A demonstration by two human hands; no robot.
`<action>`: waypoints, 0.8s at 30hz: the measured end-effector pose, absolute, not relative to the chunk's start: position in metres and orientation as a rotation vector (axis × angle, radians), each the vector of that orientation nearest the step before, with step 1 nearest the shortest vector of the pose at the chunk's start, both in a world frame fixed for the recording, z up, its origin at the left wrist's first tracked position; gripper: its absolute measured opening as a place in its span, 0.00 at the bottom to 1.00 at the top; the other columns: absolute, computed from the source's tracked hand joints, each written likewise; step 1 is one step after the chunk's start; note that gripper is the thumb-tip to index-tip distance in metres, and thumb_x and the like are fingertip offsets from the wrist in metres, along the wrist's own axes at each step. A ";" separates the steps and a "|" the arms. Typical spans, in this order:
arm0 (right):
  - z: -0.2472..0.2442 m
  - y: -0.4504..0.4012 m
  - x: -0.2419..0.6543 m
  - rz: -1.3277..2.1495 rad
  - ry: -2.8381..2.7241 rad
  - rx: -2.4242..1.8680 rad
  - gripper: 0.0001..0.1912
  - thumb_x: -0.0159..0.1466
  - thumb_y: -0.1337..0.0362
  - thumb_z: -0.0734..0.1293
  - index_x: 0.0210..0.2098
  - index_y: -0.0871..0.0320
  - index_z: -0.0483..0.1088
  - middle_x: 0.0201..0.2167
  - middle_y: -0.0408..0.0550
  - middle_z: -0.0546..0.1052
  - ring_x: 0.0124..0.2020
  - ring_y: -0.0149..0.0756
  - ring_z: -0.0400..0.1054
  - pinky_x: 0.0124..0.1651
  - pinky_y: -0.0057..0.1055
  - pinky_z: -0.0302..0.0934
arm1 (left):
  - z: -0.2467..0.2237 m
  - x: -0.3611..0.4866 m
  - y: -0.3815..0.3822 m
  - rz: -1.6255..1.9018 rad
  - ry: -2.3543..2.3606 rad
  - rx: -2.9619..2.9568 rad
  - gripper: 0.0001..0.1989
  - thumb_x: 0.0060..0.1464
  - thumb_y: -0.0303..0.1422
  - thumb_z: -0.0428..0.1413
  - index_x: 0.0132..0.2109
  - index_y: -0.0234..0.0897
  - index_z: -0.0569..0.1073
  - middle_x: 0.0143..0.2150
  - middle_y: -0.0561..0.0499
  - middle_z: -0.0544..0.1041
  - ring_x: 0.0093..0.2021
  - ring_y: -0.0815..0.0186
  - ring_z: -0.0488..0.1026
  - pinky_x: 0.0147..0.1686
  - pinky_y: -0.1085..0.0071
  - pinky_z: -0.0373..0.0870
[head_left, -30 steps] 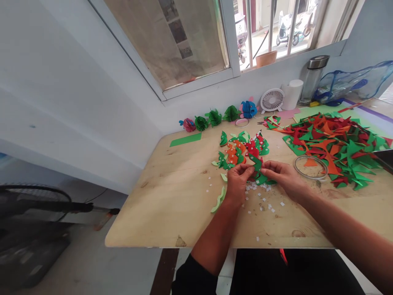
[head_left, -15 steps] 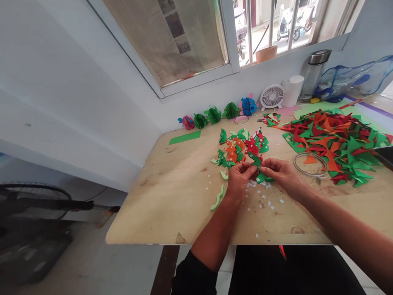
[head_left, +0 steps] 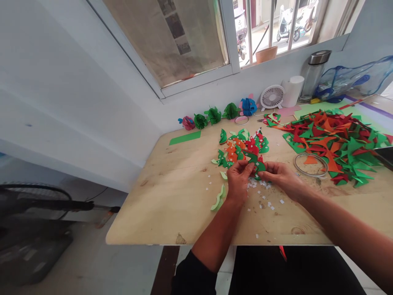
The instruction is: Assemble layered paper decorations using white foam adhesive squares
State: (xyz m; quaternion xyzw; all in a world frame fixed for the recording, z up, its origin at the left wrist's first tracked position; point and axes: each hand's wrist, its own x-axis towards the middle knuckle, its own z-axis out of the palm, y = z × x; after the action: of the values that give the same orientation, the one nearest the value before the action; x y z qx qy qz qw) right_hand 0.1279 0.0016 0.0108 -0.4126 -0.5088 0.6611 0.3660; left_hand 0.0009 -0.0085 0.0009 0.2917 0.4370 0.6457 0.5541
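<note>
Between my two hands is a dark green curved paper piece (head_left: 260, 166) with small white squares on it. My left hand (head_left: 240, 180) pinches its left side, and my right hand (head_left: 281, 178) has its fingertips closed on the right end. Just behind them lie orange paper pieces (head_left: 236, 148), red pieces (head_left: 251, 144) and more green ones, many dotted with white squares. Small white squares (head_left: 269, 204) are scattered on the table beneath and in front of my hands. A light green wavy strip (head_left: 218, 198) rests beside my left forearm.
A heap of red, orange and green scraps (head_left: 334, 139) covers the right side, with a tape ring (head_left: 310, 164) at its edge. Along the wall stand folded paper figures (head_left: 213, 115), a small white fan (head_left: 272, 97) and a glass bottle (head_left: 315, 76). The wooden table (head_left: 153, 205) ends near my body.
The green piece has turned and shifted between my fingers, with more of its curved right end showing. My right hand has moved slightly, its fingertips now lower on the piece.
</note>
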 end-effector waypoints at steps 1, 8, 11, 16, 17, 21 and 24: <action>0.010 0.002 0.128 1.697 -1.313 -1.051 0.21 0.45 0.49 0.73 0.27 0.60 0.71 0.25 0.44 0.75 0.27 0.31 0.64 0.32 0.27 0.56 | 0.001 0.001 -0.009 1.520 1.030 0.679 0.13 0.35 0.36 0.66 0.27 0.33 0.72 0.20 0.56 0.73 0.22 0.74 0.69 0.26 0.76 0.66; 0.007 0.005 0.131 1.657 -1.368 -1.053 0.20 0.45 0.49 0.73 0.27 0.60 0.71 0.25 0.45 0.75 0.26 0.31 0.64 0.31 0.28 0.58 | 0.007 -0.001 -0.010 1.411 1.044 0.634 0.15 0.33 0.36 0.66 0.28 0.32 0.73 0.22 0.54 0.73 0.22 0.72 0.68 0.23 0.76 0.64; 0.007 0.004 0.130 1.652 -1.385 -1.048 0.20 0.46 0.49 0.72 0.27 0.60 0.70 0.25 0.44 0.74 0.26 0.31 0.65 0.31 0.28 0.58 | 0.008 -0.001 -0.010 1.395 1.055 0.648 0.14 0.33 0.36 0.66 0.26 0.31 0.73 0.21 0.54 0.73 0.21 0.73 0.67 0.23 0.76 0.65; 0.009 0.001 0.132 1.180 -1.508 -1.207 0.16 0.53 0.51 0.68 0.29 0.59 0.68 0.25 0.44 0.72 0.25 0.32 0.64 0.29 0.29 0.58 | 0.003 -0.002 -0.009 1.506 1.145 0.727 0.12 0.36 0.36 0.65 0.24 0.32 0.72 0.21 0.55 0.73 0.22 0.73 0.68 0.26 0.75 0.65; 0.010 0.001 0.133 1.023 -1.525 -1.240 0.14 0.55 0.52 0.66 0.30 0.58 0.68 0.24 0.44 0.72 0.25 0.32 0.63 0.29 0.29 0.58 | 0.001 -0.003 -0.008 1.528 1.172 0.763 0.12 0.37 0.36 0.64 0.24 0.33 0.72 0.21 0.55 0.73 0.22 0.73 0.68 0.26 0.75 0.66; 0.007 -0.001 0.135 0.818 -1.677 -1.202 0.12 0.60 0.56 0.62 0.28 0.58 0.69 0.20 0.42 0.69 0.23 0.31 0.60 0.28 0.28 0.56 | -0.005 -0.003 -0.009 1.563 1.251 0.965 0.11 0.40 0.37 0.63 0.26 0.33 0.74 0.22 0.54 0.73 0.24 0.72 0.68 0.27 0.75 0.66; 0.001 0.001 0.135 0.872 -1.781 -1.191 0.12 0.60 0.57 0.61 0.29 0.59 0.70 0.19 0.40 0.67 0.21 0.29 0.57 0.25 0.27 0.54 | -0.006 -0.003 -0.013 1.546 1.275 1.117 0.10 0.43 0.37 0.62 0.28 0.33 0.75 0.25 0.52 0.75 0.25 0.71 0.69 0.29 0.75 0.66</action>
State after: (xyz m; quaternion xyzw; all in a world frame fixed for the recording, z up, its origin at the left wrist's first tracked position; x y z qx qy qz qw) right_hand 0.1346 0.0007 0.0010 -0.4713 -0.7049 0.3452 0.4022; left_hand -0.0033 -0.0125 -0.0056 0.4438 0.5064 0.6145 0.4111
